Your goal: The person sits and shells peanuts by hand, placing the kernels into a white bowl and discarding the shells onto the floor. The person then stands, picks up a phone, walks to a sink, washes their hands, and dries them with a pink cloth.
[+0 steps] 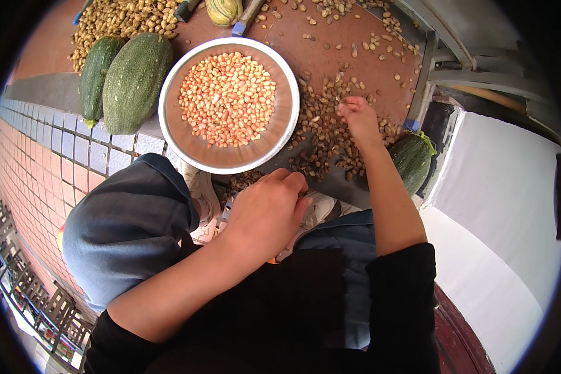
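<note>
My right hand (359, 117) is over a pile of brown unshelled peanuts (325, 100), its thumb and fingers drawn together at the tips. Whether a peanut is between them is too small to tell. Closer to my body, my left hand (273, 201) hangs above my shoes with its fingers curled under. The back of that hand hides its palm and anything inside it. Left of the pile stands a wide metal bowl (168, 100) with a pale rim. Shelled pinkish peanut kernels (229, 98) cover its bottom.
Two large green squashes (138, 84) (96, 77) lie left of the bowl. Behind them is a heap of lighter unshelled peanuts (126, 21). A striped yellowish gourd (223, 10) sits beyond the bowl. Another green squash (409, 159) lies beside my right forearm, near a white wall (491, 182).
</note>
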A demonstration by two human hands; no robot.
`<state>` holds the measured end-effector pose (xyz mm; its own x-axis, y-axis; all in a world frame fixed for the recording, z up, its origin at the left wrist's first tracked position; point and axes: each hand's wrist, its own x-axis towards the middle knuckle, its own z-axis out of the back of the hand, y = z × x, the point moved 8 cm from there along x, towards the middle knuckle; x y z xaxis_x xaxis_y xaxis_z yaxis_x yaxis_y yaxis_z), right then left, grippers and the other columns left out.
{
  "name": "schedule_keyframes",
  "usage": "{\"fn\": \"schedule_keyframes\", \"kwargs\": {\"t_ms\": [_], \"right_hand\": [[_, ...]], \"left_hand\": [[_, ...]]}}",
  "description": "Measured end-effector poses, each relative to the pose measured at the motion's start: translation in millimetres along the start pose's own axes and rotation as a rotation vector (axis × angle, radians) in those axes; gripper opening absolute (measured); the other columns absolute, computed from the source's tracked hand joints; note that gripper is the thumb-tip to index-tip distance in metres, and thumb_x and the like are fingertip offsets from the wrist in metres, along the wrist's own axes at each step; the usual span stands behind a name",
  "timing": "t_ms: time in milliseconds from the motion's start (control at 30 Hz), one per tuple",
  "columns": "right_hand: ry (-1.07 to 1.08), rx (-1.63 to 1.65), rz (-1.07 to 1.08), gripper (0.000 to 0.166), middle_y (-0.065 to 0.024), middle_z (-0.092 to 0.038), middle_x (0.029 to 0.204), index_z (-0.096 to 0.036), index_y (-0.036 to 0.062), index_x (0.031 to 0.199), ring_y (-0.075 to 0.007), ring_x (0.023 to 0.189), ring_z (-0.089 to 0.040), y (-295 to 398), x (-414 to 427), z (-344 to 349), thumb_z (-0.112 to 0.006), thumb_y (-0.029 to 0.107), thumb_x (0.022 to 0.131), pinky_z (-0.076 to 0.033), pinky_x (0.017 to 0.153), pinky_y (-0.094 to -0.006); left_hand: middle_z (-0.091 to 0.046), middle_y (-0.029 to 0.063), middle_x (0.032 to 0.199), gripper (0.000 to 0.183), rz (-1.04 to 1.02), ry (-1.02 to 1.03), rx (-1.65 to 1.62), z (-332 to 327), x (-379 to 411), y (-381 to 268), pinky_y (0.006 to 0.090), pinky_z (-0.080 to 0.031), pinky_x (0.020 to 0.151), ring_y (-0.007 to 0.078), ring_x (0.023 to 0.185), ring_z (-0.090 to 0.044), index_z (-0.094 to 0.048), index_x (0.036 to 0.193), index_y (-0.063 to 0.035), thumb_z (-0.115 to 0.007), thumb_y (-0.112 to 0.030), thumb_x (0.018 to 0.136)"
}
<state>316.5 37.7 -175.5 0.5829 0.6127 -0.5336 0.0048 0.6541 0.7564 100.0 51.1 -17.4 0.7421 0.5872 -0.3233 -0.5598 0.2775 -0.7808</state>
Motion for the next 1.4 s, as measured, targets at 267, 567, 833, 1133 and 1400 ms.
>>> {"fn": "schedule_keyframes", "kwargs": {"t_ms": [267,567,833,1133,1400], "right_hand": [[0.371,0.382,0.069,0.017,0.0005,-0.054,0.073,-0.060,0.0004,0.095,-0.0059,0.065,-0.045,100,-123,-16,-0.054,0.005,0.080,-0.038,0.059,-0.0182],[0.190,0.433,0.309,0.013,-0.0023,-0.056,0.084,-0.057,-0.0001,0.093,-0.0054,0.075,-0.052,141,-222,-4,-0.052,-0.001,0.081,-0.043,0.066,-0.0175],[0.241,0.476,0.357,0.007,-0.0044,-0.059,0.080,-0.054,-0.0013,0.086,-0.0085,0.071,-0.056,144,-229,-9,-0.055,0.001,0.080,-0.046,0.066,-0.0198],[0.209,0.570,0.236,0.008,-0.0060,-0.059,0.077,-0.053,-0.0031,0.086,-0.0096,0.069,-0.056,136,-225,-16,-0.052,0.002,0.080,-0.047,0.064,-0.0211],[0.338,0.900,0.117,0.008,-0.0087,-0.056,0.082,-0.049,-0.0026,0.088,-0.0138,0.073,-0.055,135,-220,-28,-0.049,0.001,0.081,-0.046,0.066,-0.0253]], "left_hand": [[-0.059,0.0075,0.078,0.013,0.089,-0.253,-0.340,42,-1,-10,0.0240,-0.046,0.058,0.0119,0.064,-0.057,-0.055,0.089,0.0013,-0.059,-0.005,0.077],[-0.050,0.0038,0.083,0.018,-0.169,-0.222,-0.566,56,-28,-41,0.0204,-0.046,0.061,0.0090,0.070,-0.052,-0.056,0.088,0.0001,-0.063,0.001,0.072],[-0.052,0.0082,0.076,0.010,-0.415,-0.397,-0.300,72,-43,-51,0.0266,-0.046,0.054,0.0193,0.061,-0.056,-0.057,0.080,-0.0004,-0.061,0.001,0.070],[-0.053,0.0061,0.073,0.005,-0.334,-0.320,-0.507,67,-37,-46,0.0244,-0.047,0.055,0.0145,0.066,-0.058,-0.055,0.076,0.0009,-0.057,0.003,0.073],[-0.055,0.0028,0.074,0.008,0.028,-0.027,-1.270,42,-24,-19,0.0195,-0.046,0.059,0.0082,0.065,-0.054,-0.053,0.086,-0.0003,-0.052,-0.009,0.084]]}}
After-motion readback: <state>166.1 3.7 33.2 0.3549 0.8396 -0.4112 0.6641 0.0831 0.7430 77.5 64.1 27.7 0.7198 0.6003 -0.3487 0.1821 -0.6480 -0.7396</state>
